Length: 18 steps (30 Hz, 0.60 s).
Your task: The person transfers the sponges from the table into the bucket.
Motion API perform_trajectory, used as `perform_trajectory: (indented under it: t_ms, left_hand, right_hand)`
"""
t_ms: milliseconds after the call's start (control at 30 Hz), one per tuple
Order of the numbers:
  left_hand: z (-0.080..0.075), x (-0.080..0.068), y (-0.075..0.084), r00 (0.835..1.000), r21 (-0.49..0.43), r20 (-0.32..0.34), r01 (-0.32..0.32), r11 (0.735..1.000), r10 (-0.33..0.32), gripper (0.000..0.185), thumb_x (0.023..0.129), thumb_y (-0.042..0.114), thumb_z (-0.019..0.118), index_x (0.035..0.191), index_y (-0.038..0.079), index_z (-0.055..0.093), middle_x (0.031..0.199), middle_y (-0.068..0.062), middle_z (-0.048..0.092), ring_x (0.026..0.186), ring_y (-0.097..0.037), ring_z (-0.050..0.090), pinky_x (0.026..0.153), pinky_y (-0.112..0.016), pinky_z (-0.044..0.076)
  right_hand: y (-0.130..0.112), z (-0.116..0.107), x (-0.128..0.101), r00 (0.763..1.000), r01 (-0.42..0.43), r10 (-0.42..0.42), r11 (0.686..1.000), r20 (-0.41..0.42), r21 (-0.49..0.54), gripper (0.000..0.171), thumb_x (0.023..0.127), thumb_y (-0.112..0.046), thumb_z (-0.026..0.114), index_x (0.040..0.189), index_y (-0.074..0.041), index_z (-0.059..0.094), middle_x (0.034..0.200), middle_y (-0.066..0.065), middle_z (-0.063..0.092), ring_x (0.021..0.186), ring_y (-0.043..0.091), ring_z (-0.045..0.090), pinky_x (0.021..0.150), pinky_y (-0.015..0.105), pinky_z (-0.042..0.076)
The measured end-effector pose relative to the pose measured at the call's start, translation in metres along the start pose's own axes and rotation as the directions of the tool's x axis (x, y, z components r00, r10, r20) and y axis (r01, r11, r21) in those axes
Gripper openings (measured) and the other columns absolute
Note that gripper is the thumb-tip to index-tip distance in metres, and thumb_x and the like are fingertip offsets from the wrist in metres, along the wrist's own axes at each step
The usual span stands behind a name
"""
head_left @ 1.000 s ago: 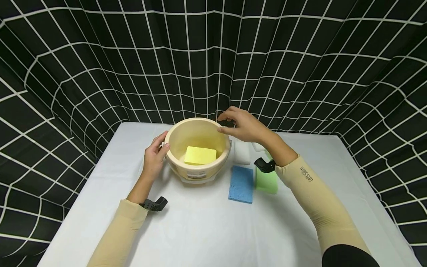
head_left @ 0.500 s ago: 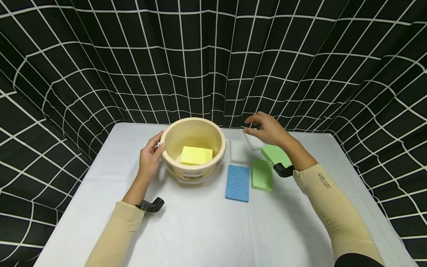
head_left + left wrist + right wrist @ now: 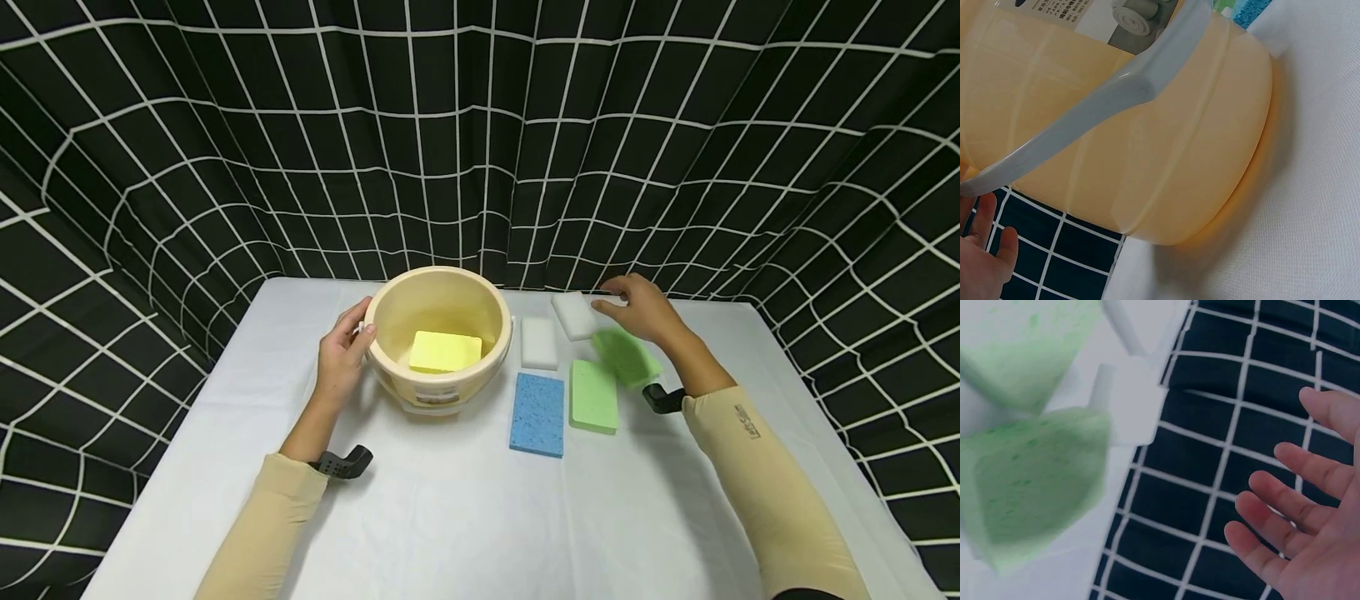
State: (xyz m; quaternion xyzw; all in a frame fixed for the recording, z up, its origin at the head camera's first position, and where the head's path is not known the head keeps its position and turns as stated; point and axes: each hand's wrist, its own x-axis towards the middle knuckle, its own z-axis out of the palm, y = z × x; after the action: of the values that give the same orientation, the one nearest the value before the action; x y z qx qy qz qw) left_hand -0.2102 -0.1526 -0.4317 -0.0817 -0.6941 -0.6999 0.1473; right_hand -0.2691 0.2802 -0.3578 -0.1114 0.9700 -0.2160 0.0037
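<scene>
At the left side of a cream bucket (image 3: 397, 375), my left hand (image 3: 341, 358) grips the rim, thumb over the edge and fingers along the outer wall. A yellow sponge (image 3: 446, 352) lies inside the bucket. My right hand (image 3: 643, 308) hovers at the back right with nothing in it; the right wrist view shows its fingers (image 3: 1279, 515) spread apart. Close to it are a tilted white sponge (image 3: 574, 317) and a green sponge (image 3: 626, 357). Another white sponge (image 3: 538, 343), a second green sponge (image 3: 593, 397) and a blue sponge (image 3: 537, 415) lie right of the bucket.
A white cloth (image 3: 450, 517) covers the table, whose far edge runs just behind the bucket and my right hand. Black curtain (image 3: 442, 125) with a white grid surrounds the back and sides. The bucket's grey handle (image 3: 1097, 100) hangs down along its front.
My right hand has moved right and slightly down, from the bucket's right rim past the white sponges, uncovering several sponges. My left hand stays on the bucket.
</scene>
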Motion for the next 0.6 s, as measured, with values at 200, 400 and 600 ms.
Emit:
perform_trajectory:
  t_ms: [200,400,600]
  left_hand:
    - [-0.001,0.000,-0.002,1.000,-0.018,0.007,-0.004,1.000,0.004,0.045,0.097,0.001,0.052,0.141,-0.007,0.045,0.146,-0.021,0.044,0.125,-0.006,0.047,0.098,-0.007,0.044]
    - [-0.002,0.000,-0.002,1.000,-0.026,0.007,-0.010,1.000,0.010,0.045,0.097,0.001,0.052,0.141,-0.007,0.045,0.145,-0.021,0.044,0.125,-0.008,0.047,0.098,-0.008,0.045]
    - [-0.002,0.001,-0.001,1.000,-0.020,0.014,-0.008,1.000,0.008,0.046,0.097,0.001,0.052,0.141,-0.007,0.044,0.145,-0.021,0.044,0.127,-0.012,0.046,0.099,-0.009,0.044]
  right_hand:
    - [0.019,0.008,-0.004,0.995,-0.090,0.090,0.996,0.033,-0.011,0.055,0.097,-0.036,0.056,0.131,0.007,0.052,0.127,0.032,0.052,0.115,0.046,0.051,0.094,0.059,0.045]
    - [0.035,0.020,-0.005,0.988,-0.143,0.144,0.989,0.060,-0.025,0.061,0.097,-0.041,0.054,0.134,0.007,0.048,0.128,0.035,0.051,0.117,0.049,0.050,0.096,0.061,0.044]
    - [0.042,0.031,-0.004,0.981,-0.176,0.179,0.983,0.077,-0.048,0.064,0.096,-0.041,0.055,0.134,0.009,0.045,0.126,0.037,0.051,0.114,0.049,0.051,0.095,0.060,0.045]
